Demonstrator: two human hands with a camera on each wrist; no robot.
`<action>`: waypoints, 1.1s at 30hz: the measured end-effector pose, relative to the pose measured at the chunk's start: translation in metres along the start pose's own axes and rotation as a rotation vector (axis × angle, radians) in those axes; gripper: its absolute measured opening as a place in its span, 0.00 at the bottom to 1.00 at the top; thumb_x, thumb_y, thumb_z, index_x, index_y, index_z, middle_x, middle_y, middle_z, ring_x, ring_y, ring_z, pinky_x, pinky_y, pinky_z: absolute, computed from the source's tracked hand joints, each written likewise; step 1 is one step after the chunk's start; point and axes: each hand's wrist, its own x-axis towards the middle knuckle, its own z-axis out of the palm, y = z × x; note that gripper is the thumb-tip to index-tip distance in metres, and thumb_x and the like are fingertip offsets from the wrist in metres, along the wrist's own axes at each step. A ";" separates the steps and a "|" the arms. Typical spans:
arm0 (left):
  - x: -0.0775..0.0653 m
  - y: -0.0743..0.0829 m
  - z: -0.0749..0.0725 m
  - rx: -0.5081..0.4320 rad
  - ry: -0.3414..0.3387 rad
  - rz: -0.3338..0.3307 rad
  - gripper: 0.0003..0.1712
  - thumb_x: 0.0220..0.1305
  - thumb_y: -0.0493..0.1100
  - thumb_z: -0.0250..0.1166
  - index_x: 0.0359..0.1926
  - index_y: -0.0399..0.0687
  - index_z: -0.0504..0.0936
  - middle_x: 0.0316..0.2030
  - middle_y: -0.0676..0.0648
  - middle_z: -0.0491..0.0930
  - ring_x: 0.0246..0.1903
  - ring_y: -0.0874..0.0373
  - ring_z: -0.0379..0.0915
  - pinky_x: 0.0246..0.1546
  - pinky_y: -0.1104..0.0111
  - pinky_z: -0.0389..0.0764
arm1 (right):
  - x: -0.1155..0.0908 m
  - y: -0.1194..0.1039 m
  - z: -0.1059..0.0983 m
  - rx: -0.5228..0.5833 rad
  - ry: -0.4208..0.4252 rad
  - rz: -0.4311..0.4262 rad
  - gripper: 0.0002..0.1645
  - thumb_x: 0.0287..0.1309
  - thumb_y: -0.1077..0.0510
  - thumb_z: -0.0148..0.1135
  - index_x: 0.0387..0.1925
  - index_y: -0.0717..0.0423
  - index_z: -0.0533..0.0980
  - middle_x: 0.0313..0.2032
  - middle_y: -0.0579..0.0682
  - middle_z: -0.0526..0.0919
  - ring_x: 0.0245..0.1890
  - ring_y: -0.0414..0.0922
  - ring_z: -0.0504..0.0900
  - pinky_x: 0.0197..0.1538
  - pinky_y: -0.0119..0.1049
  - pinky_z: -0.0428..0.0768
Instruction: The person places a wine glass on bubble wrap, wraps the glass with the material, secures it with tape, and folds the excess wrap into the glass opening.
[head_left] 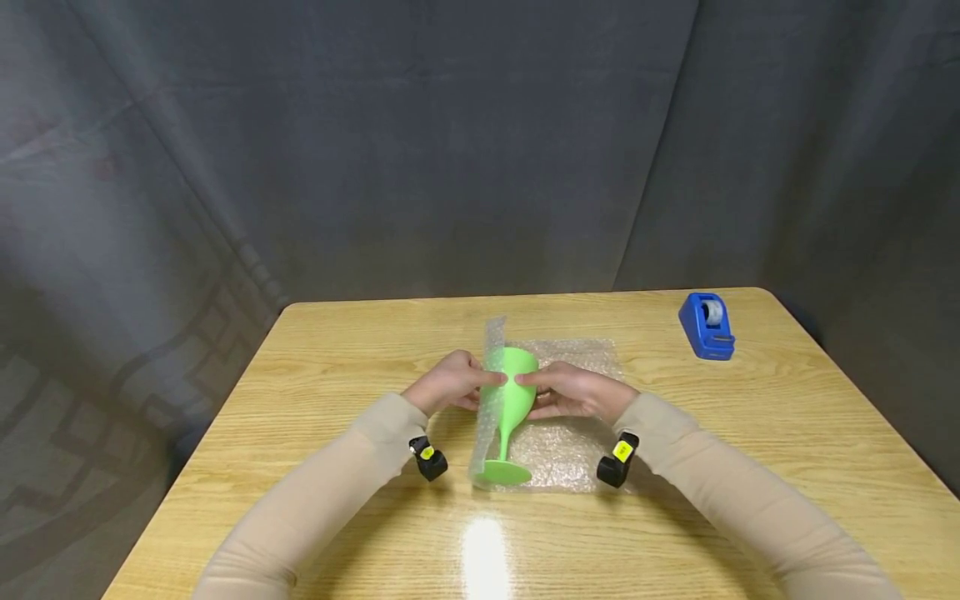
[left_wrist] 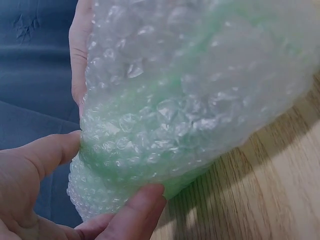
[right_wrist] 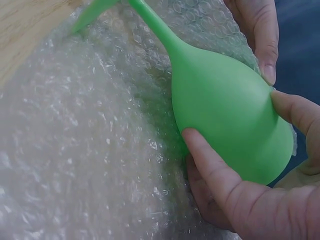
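A light green goblet (head_left: 515,400) lies on its side over a sheet of bubble wrap (head_left: 570,454), its foot toward the person. The sheet's left part is folded up along the goblet. My left hand (head_left: 456,382) pinches this folded bubble wrap (left_wrist: 150,120) against the bowl, thumb on top and fingers below; green shows through the bubbles. From the other side my right hand (head_left: 573,390) grips the bare bowl of the goblet (right_wrist: 225,110) between thumb and fingers. Both thumb tips sit close together on the bowl.
A blue tape dispenser (head_left: 707,327) with a roll of clear tape stands at the back right of the wooden table (head_left: 360,350). Dark grey curtains (head_left: 465,150) hang behind the table and at its sides. Each wrist carries a small black camera (head_left: 615,468).
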 end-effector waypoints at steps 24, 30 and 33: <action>-0.003 0.003 0.003 0.041 0.020 0.037 0.28 0.60 0.44 0.69 0.14 0.51 0.59 0.11 0.56 0.55 0.13 0.64 0.54 0.34 0.63 0.87 | -0.006 -0.009 0.000 -0.106 0.061 0.011 0.21 0.65 0.56 0.56 0.48 0.73 0.70 0.35 0.54 0.79 0.34 0.44 0.80 0.50 0.36 0.84; -0.003 0.004 0.003 0.041 0.010 0.034 0.27 0.61 0.44 0.69 0.14 0.51 0.60 0.10 0.56 0.56 0.12 0.64 0.56 0.34 0.62 0.87 | -0.005 -0.012 0.002 -0.135 0.068 0.024 0.26 0.68 0.49 0.52 0.50 0.71 0.70 0.35 0.55 0.77 0.32 0.43 0.81 0.49 0.36 0.84; -0.003 0.003 0.003 0.039 0.009 0.033 0.25 0.61 0.44 0.68 0.15 0.50 0.63 0.10 0.56 0.58 0.13 0.64 0.60 0.35 0.62 0.87 | -0.004 -0.012 0.002 -0.156 0.064 0.028 0.26 0.69 0.49 0.52 0.50 0.72 0.70 0.34 0.54 0.77 0.30 0.42 0.81 0.48 0.35 0.85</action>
